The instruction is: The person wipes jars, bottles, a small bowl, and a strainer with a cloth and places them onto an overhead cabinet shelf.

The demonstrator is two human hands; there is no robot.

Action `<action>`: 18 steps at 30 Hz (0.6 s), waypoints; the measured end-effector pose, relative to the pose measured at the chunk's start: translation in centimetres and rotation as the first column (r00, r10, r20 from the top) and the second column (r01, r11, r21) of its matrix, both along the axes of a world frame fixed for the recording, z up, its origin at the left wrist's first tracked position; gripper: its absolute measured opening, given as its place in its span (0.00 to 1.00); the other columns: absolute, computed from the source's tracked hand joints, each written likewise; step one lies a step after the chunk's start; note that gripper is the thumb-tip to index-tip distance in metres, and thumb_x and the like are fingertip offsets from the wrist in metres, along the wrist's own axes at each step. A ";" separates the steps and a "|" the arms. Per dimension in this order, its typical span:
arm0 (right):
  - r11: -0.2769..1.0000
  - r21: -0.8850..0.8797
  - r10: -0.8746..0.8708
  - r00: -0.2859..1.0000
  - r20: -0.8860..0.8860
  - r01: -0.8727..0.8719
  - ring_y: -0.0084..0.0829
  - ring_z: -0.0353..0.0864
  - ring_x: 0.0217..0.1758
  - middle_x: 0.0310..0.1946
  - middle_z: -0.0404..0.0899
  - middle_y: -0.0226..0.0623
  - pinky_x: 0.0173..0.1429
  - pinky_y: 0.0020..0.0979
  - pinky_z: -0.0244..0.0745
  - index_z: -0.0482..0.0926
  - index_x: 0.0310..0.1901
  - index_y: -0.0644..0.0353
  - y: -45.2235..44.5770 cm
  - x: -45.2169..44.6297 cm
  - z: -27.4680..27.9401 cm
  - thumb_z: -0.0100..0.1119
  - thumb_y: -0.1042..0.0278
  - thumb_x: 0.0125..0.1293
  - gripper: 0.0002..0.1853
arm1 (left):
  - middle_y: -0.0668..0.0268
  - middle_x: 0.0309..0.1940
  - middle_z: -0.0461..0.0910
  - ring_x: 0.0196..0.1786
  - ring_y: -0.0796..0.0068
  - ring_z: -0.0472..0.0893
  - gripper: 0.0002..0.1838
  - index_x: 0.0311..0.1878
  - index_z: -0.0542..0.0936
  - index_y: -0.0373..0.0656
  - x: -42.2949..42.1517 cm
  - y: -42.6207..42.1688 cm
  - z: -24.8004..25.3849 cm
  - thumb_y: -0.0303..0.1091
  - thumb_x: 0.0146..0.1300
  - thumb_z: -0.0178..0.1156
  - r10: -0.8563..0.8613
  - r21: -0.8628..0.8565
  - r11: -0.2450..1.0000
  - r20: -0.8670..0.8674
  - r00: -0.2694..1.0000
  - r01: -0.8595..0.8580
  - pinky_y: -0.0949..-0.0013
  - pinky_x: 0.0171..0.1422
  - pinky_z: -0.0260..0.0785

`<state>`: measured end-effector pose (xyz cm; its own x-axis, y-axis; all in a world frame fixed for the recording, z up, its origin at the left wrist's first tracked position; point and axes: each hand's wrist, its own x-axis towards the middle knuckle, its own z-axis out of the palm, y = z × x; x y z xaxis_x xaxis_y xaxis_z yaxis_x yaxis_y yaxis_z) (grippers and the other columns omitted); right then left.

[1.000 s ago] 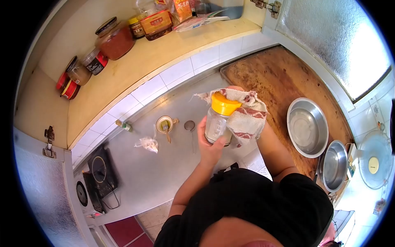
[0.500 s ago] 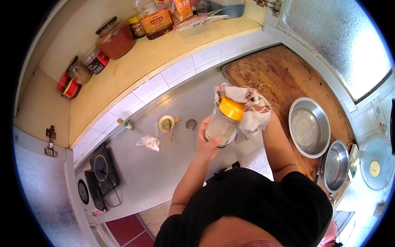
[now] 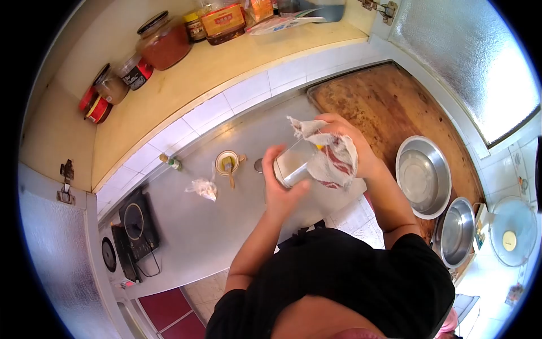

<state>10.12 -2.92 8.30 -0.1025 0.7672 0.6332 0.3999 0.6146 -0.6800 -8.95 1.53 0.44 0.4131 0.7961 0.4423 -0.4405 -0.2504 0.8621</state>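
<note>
A clear glass jar [image 3: 297, 160] is held tilted over the metal counter, its base toward the left. My left hand [image 3: 279, 191] curves around the base end, thumb on the near side and fingers on the far side, slightly blurred. At the other end, my right hand [image 3: 357, 140] grips a white cloth with reddish-brown patches [image 3: 334, 163], pressed over the jar's lid. Only a sliver of the yellow lid [image 3: 319, 147] shows; the cloth hides the rest. Left of the jar, a round metal disc [image 3: 259, 165] lies partly behind my left hand.
A cup with a brush [image 3: 227, 163], a plastic bag [image 3: 202, 190] and a small bottle [image 3: 171, 162] are on the counter [image 3: 197, 243]. An induction cooker [image 3: 137, 226] is at left. Metal basins [image 3: 423, 176] sit on the wooden board [image 3: 367, 93]; jars [image 3: 164, 42] line the shelf.
The jar has tipped further onto its side. My right hand has come up into view around the cloth, which now covers most of the yellow lid. My left hand has shifted to the jar's base.
</note>
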 end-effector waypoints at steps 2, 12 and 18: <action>0.994 0.098 0.027 0.988 0.150 -0.042 0.40 0.74 0.51 0.51 0.71 0.45 0.55 0.34 0.69 0.75 0.47 0.61 0.1 -0.1 1.5 0.70 0.68 0.49 0.23 | 0.58 0.59 0.67 0.58 0.60 0.72 0.40 0.65 0.61 0.43 -0.2 0.5 0.2 0.44 0.52 0.68 -0.309 -0.405 0.812 0.312 0.898 0.420 0.58 0.56 0.70; 0.995 0.052 -0.079 0.983 -0.167 0.089 0.39 0.73 0.53 0.49 0.74 0.43 0.58 0.35 0.68 0.76 0.44 0.62 0.8 -2.0 -1.4 0.68 0.70 0.50 0.19 | 0.58 0.55 0.67 0.55 0.63 0.72 0.32 0.62 0.59 0.44 -0.5 0.1 0.8 0.41 0.58 0.62 -0.155 -0.389 0.892 0.212 0.965 0.229 0.59 0.54 0.70; 0.925 -0.364 -0.170 0.735 -0.657 -0.111 0.35 0.73 0.53 0.48 0.75 0.40 0.61 0.33 0.66 0.71 0.54 0.61 0.5 -2.2 -2.5 0.68 0.68 0.53 0.26 | 0.58 0.53 0.65 0.55 0.67 0.70 0.36 0.60 0.60 0.42 -1.2 1.2 -1.6 0.38 0.51 0.69 0.046 0.101 0.994 -0.047 0.998 -0.041 0.64 0.60 0.63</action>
<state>7.94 -2.42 5.77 0.2633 0.9423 0.2067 -0.2292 0.2693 -0.9354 -10.20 2.75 -1.17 0.4021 0.7666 0.5006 -0.3854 -0.3543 0.8520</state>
